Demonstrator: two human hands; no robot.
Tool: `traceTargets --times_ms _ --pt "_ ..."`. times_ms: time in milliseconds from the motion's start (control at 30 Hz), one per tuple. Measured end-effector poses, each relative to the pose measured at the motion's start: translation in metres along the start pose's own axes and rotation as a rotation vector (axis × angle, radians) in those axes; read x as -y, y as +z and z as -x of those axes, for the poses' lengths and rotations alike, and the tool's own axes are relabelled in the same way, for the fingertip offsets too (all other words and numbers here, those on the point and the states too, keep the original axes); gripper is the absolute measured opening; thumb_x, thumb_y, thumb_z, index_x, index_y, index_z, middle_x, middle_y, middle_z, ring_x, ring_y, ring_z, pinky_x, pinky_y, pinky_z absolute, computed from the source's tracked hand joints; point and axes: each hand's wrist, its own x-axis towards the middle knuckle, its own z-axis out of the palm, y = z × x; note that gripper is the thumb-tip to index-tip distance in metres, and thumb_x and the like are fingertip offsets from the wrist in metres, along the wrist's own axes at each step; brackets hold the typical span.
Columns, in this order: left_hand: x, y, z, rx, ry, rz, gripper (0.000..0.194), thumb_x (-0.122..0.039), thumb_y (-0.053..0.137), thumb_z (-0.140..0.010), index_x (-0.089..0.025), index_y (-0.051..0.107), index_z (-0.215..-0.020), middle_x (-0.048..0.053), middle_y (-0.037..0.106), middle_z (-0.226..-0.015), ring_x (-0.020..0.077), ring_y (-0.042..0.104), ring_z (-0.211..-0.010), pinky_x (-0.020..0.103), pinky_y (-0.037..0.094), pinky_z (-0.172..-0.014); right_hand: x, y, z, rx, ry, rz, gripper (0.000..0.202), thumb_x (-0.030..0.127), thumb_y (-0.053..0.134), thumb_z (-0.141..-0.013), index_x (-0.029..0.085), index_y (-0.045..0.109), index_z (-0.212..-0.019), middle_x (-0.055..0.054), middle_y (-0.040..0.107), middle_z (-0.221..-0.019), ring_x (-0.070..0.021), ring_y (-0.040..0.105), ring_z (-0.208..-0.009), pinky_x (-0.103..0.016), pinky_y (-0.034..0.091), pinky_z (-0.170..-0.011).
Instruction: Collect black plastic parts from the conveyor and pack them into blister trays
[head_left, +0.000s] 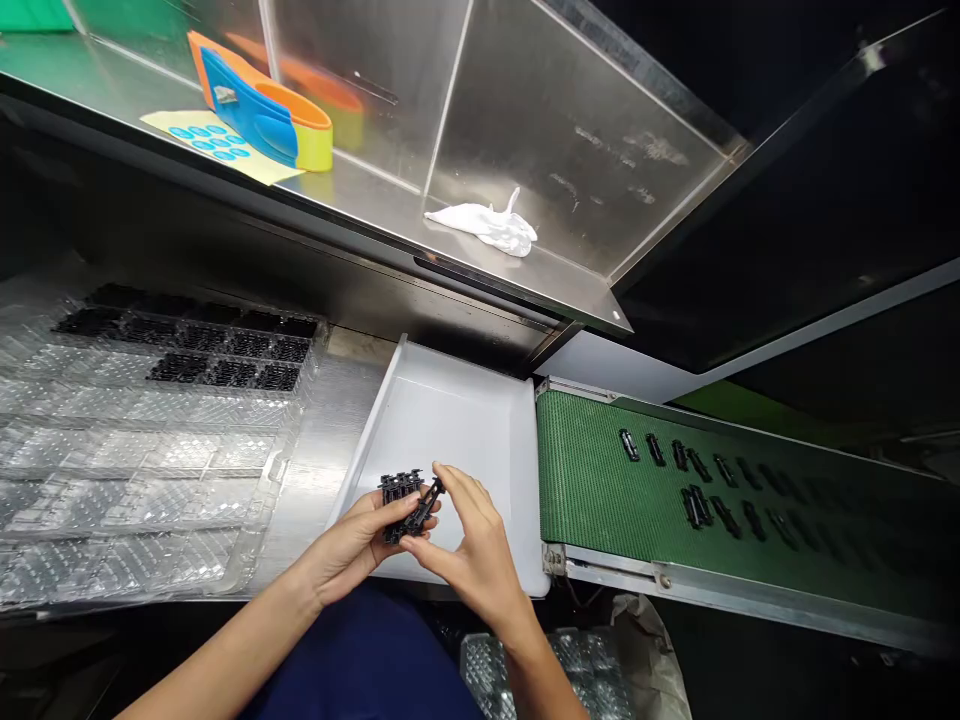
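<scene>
Over the near part of a white tray (465, 400), my left hand (360, 535) is closed around several small black plastic parts (400, 487) lined up side by side. Between the thumb and fingertips of my right hand (472, 545) is one more black plastic part (429, 503), tilted and touching the group in the left hand. Fingers cover some of the parts, so their full shape does not show. To the left lies a clear plastic blister tray (150, 450); similar black parts (232, 373) fill several of its far compartments.
On the right, a green conveyor belt (585, 470) carries two rows of black parts (697, 507). A steel shelf (375, 210) above holds a blue-orange-yellow strap (255, 110), a sticker sheet (217, 145) and a crumpled white item (487, 225). More clear trays (589, 660) lie below.
</scene>
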Motion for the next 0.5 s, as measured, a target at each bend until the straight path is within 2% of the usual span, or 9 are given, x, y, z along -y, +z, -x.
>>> traceTargets --times_ms 100,233,500 --pt "-0.005 -0.006 0.000 0.071 -0.017 -0.042 0.031 -0.030 0.086 -0.069 -0.016 0.075 -0.094 0.007 0.076 -0.093 0.0176 0.069 -0.086 0.023 0.055 -0.075 0.003 -0.010 -0.002 0.093 0.002 -0.117 0.091 0.022 0.080 -0.073 0.027 0.031 -0.150 -0.009 0.050 -0.144 -0.0267 0.045 -0.134 -0.045 0.039 -0.112" --pt "-0.013 -0.006 0.000 0.152 -0.072 -0.072 0.037 -0.033 0.088 -0.064 -0.016 0.075 -0.094 0.007 0.076 -0.091 0.0195 0.070 -0.084 0.027 0.054 -0.077 0.003 -0.020 -0.003 0.217 -0.021 -0.175 0.111 0.020 0.081 -0.072 0.035 0.008 -0.154 -0.006 0.043 -0.151 -0.0247 0.037 -0.140 -0.046 0.032 -0.116" --pt "-0.019 0.002 -0.010 0.207 -0.092 -0.162 0.038 -0.034 0.088 -0.064 -0.016 0.075 -0.094 0.007 0.076 -0.088 0.0208 0.069 -0.087 0.029 0.052 -0.081 -0.004 -0.034 -0.006 0.279 -0.065 -0.113 0.117 0.017 0.080 -0.075 0.036 -0.005 -0.154 -0.006 0.039 -0.153 -0.0256 0.030 -0.144 -0.049 0.027 -0.118"
